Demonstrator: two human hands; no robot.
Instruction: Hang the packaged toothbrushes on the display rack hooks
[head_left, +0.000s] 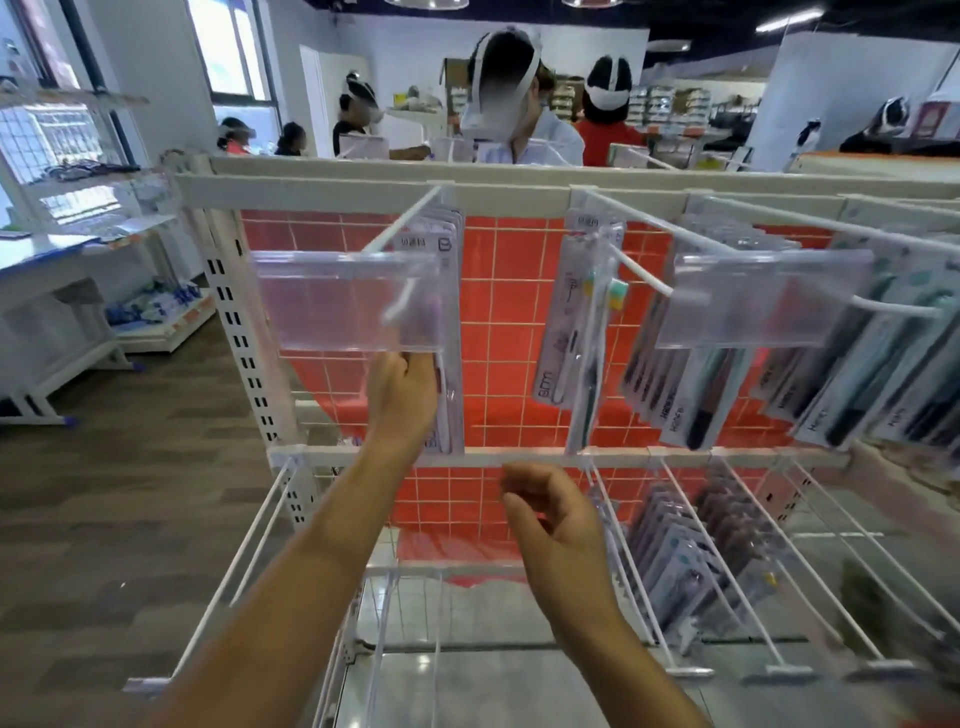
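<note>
1. Head view looks down both bare forearms at a white display rack (363, 195) backed by an orange-red wire grid panel (509, 322).
2. Left hand (402, 395) is raised to the upper-left hook (400, 226). Its fingers curl around the lower part of the pale lilac toothbrush packs (449, 312) hanging there, just under the clear plastic price-tag holder (343, 301) at the hook's tip. The grip is closed on the packs.
3. Right hand (553, 514) hangs lower, in front of the rack's middle crossbar (519, 457). Its fingers are loosely curled and it holds nothing; the grip is relaxed and empty.
4. Lilac packs sit upright against the back of the upper-left hook, their tops near the top rail.
5. Next hook to the right carries a few clear packs (576, 332) showing brushes with yellow and green heads, hanging slightly tilted.
6. Further right, dark-handled toothbrush packs (691, 384) hang in dense rows behind a second clear tag holder (763, 299), and more rows fill the far right.
7. Below the middle crossbar, long white hooks (737, 561) reach toward the camera; grey-lilac packs (685, 556) hang on the right-hand ones.
8. Behind the rack stand several people wearing head-mounted straps, with shelving beyond; details there are blurred.
9. White shelving (78, 260) stands to the left on a wood-patterned floor (130, 493).
</note>
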